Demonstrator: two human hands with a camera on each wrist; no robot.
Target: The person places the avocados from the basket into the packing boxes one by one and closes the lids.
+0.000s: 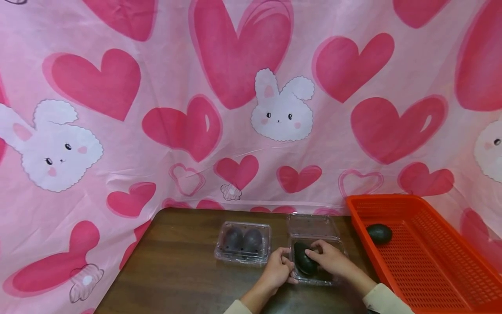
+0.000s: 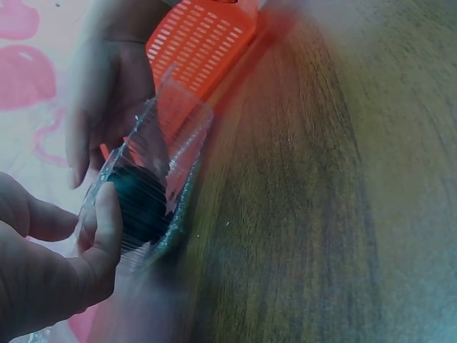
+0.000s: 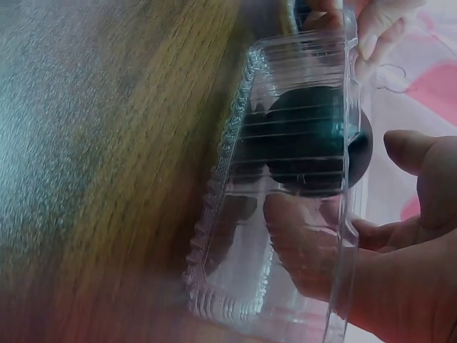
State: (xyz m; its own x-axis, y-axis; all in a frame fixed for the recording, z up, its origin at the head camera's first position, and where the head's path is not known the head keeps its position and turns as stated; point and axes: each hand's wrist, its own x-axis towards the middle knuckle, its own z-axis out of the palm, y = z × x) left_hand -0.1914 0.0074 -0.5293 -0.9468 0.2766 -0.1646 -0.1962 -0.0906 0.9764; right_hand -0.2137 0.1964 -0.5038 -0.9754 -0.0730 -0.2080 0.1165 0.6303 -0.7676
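A dark green avocado [image 1: 303, 261] lies in the left part of a clear plastic clamshell box [image 1: 321, 279], whose lid [image 1: 311, 225] is folded back towards the wall. At the box's left side, my left hand [image 1: 277, 267] pinches the rim between thumb and fingers. My right hand [image 1: 331, 257] reaches into the box from the right, its loosely bent fingers at the avocado's side. In the right wrist view, the fingers [image 3: 300, 243] show through the ribbed clear wall beside the avocado [image 3: 303, 139], with the thumb apart from it.
Left of the open box stands a closed clear box [image 1: 243, 259] with two dark avocados inside. An orange plastic basket [image 1: 423, 257] on the right holds one avocado [image 1: 379, 234]. Pink heart-printed cloth [image 1: 235, 144] hangs behind the brown wooden table [image 1: 176, 261].
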